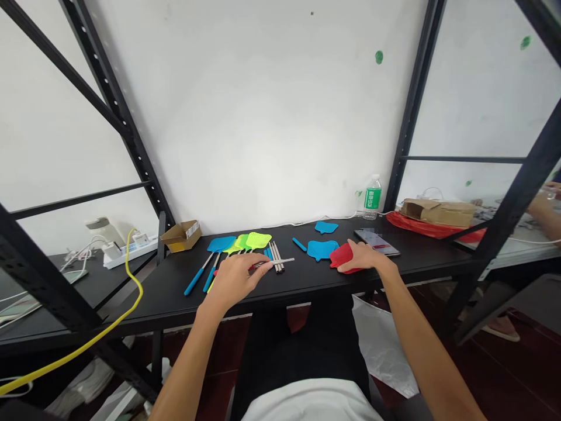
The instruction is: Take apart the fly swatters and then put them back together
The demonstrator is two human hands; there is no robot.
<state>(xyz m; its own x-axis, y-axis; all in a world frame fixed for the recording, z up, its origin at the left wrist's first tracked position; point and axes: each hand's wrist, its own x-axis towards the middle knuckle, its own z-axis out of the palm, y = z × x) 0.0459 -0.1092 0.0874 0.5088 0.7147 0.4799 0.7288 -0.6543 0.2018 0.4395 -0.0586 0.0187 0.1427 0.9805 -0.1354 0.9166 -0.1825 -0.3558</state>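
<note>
Pinched in my left hand (239,276) is a thin metal rod (287,260) pointing right; a bit of red shows by the hand, most of it hidden. My right hand (363,257) grips a red fly swatter head (340,256) at the table's front. Touching or close beside it lies a blue swatter head (322,249), with another blue head (326,227) farther back. A short blue handle (299,244) rests left of them. Several metal rods (277,257) lie between my hands. Blue swatters (221,244) and yellow-green swatters (258,240) with rods attached are by my left hand.
A phone (377,241) lies right of my right hand, with a water bottle (372,197) behind it. At the left stands an open cardboard box (181,236). Black shelf posts (412,111) frame the black table (175,292). A yellow cable (135,292) crosses the left side. Another person's arm (546,207) shows far right.
</note>
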